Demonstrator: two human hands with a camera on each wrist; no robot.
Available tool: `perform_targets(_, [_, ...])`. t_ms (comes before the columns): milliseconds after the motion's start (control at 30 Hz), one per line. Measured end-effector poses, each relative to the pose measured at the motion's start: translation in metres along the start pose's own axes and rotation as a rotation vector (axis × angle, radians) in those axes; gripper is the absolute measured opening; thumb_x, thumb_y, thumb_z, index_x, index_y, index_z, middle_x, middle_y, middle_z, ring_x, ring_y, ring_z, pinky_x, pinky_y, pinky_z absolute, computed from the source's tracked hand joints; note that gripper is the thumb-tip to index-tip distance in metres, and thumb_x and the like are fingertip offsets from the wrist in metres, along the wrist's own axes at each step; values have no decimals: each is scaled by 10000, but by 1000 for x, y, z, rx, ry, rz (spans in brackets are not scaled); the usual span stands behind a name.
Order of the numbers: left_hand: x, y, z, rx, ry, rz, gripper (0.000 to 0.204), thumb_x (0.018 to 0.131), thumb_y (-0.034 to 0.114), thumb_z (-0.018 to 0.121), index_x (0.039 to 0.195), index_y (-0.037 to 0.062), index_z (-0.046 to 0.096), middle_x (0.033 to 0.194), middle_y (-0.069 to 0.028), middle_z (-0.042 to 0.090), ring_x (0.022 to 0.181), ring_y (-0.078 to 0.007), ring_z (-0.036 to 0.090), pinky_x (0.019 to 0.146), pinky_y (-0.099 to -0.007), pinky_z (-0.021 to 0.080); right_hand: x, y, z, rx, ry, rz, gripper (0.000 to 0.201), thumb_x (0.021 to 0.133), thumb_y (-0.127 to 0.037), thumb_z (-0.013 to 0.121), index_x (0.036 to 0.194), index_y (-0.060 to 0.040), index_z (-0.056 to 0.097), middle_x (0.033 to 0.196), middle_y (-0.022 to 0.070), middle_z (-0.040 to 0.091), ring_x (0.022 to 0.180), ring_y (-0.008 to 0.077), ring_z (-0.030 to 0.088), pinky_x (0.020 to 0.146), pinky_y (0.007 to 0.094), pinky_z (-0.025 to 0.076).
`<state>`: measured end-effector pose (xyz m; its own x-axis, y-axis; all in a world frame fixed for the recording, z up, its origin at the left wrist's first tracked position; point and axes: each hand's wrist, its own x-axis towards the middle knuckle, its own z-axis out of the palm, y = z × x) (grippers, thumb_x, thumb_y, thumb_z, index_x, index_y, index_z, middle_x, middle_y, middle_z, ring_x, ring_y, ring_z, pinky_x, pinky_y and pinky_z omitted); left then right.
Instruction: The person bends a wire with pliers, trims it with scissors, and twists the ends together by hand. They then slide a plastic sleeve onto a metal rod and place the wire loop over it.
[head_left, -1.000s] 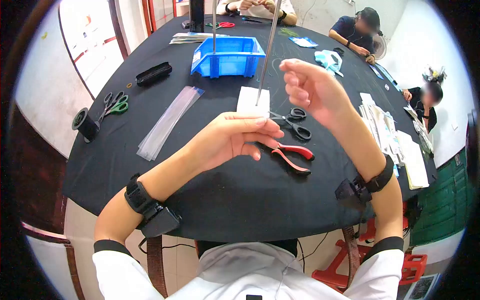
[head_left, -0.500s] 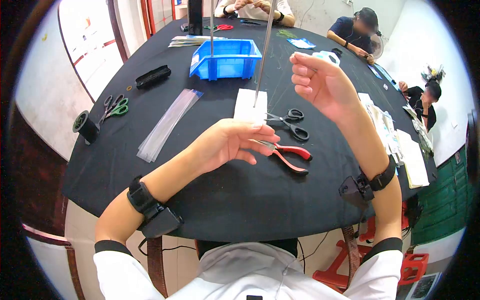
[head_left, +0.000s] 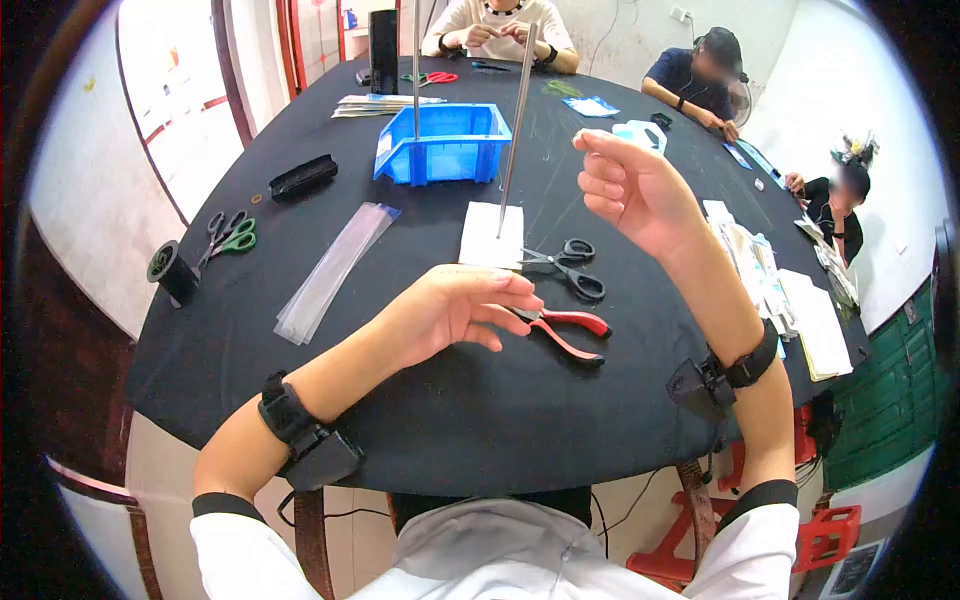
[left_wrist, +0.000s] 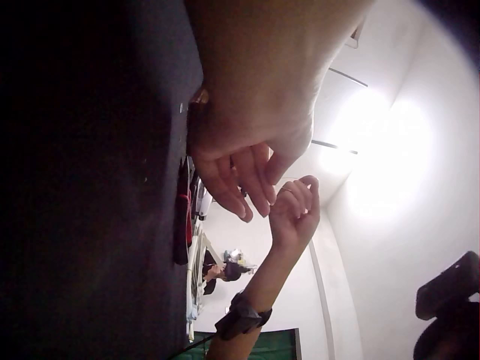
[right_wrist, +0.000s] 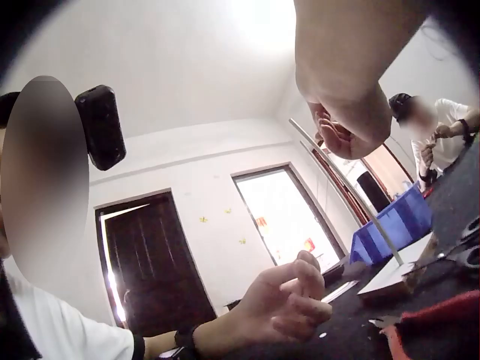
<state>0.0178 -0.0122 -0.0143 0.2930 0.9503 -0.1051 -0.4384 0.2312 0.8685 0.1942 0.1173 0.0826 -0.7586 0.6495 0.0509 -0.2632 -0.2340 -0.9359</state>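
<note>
My left hand (head_left: pixel 440 312) hovers over the near middle of the table, palm turned inward, fingers loosely extended and thumb lying close along the forefinger. Nothing shows in it. Higher and to the right, my right hand (head_left: pixel 635 190) is raised with its fingers curled in and the thumb against the forefinger; no object is visible there either. Beyond the left fingertips, a metal rod (head_left: pixel 516 130) stands upright on a white base (head_left: pixel 485 235). Black-handled scissors (head_left: pixel 575 268) lie beside that base. Red-handled pliers (head_left: pixel 580 320) lie just past the left fingers, their nose partly hidden.
A blue bin (head_left: pixel 450 160) stands farther back, overlapped by a second rod (head_left: pixel 417 70). Clear plastic strips (head_left: pixel 335 275), a black spool (head_left: pixel 172 270) and green-handled scissors (head_left: pixel 235 238) lie left. Papers (head_left: pixel 760 270) are stacked right. Several people sit around the table.
The hands have drawn somewhat farther apart, the right hand moving up and right with its fingers curling more. The head view has tilted up, so table items appear lower.
</note>
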Motion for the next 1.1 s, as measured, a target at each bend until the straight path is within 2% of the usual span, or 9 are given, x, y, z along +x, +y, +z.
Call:
perform_targets(100, [0, -1, -1, 19, -8, 14, 289, 862, 241, 515, 1019, 8, 583, 1003, -136, 624, 848, -230, 627, 633, -313, 511, -2, -3, 3, -3, 42, 20, 135, 872, -148, 538, 894, -15, 544, 544, -64, 319, 481, 36, 326, 414, 185, 272])
perform_targets(400, [-1, 1, -1, 51, 29, 11, 293, 868, 259, 498, 1010, 10, 561, 994, -139, 618, 842, -226, 620, 636, -312, 503, 1, -17, -14, -75, 53, -32, 152, 844, -177, 563, 872, -29, 546, 541, -50, 383, 467, 43, 350, 412, 194, 281])
perform_targets(500, [0, 2, -1, 57, 38, 3, 283, 866, 262, 503, 988, 15, 565, 972, -131, 619, 838, -224, 619, 623, -315, 505, 4, -27, -21, -210, 60, -119, 146, 836, -183, 575, 840, -38, 560, 552, -46, 409, 469, 37, 371, 414, 193, 304])
perform_targets(633, [3, -3, -4, 87, 32, 14, 320, 851, 295, 532, 998, 15, 576, 953, -109, 620, 827, -204, 618, 614, -314, 511, 12, -49, -35, -614, 272, -364, 140, 825, -184, 588, 754, -64, 582, 581, -44, 470, 475, 29, 426, 423, 175, 352])
perform_targets(733, [2, -1, 0, 74, 59, 141, 393, 857, 196, 546, 1183, -14, 480, 1013, -133, 604, 814, -185, 619, 599, -287, 525, 20, -54, -39, -797, 275, -336, 143, 826, -186, 581, 774, -53, 584, 576, -43, 466, 457, 34, 405, 401, 167, 321])
perform_targets(833, [7, -5, -4, 277, 130, 529, 633, 828, 90, 583, 1358, 24, 244, 1281, -192, 406, 876, -212, 602, 570, -263, 531, 22, -33, -16, -1058, 118, -212, 138, 820, -164, 584, 793, -29, 601, 579, -17, 515, 473, 46, 476, 423, 180, 380])
perform_targets(967, [4, -5, -4, 446, 207, 615, 694, 816, 35, 572, 1382, 43, 171, 1313, -190, 349, 885, -205, 600, 545, -253, 524, 27, 5, 9, -1093, -180, -104, 168, 830, -170, 579, 797, -8, 606, 591, 8, 561, 460, 63, 500, 427, 197, 402])
perform_targets(1033, [3, -7, -3, 446, 297, 593, 624, 821, 30, 555, 1355, 26, 234, 1279, -189, 387, 834, -203, 615, 540, -253, 527, 36, -1, 9, -1097, -135, -175, 169, 830, -166, 580, 789, -4, 606, 593, 21, 571, 470, 65, 509, 428, 203, 405])
perform_targets(1100, [5, -10, -10, 386, 375, 527, 525, 833, 41, 534, 1308, 9, 313, 1231, -185, 433, 786, -206, 626, 539, -255, 530, 49, -13, -6, -1118, 73, -450, 136, 823, -152, 578, 791, -25, 616, 579, 12, 561, 481, 59, 518, 441, 195, 406])
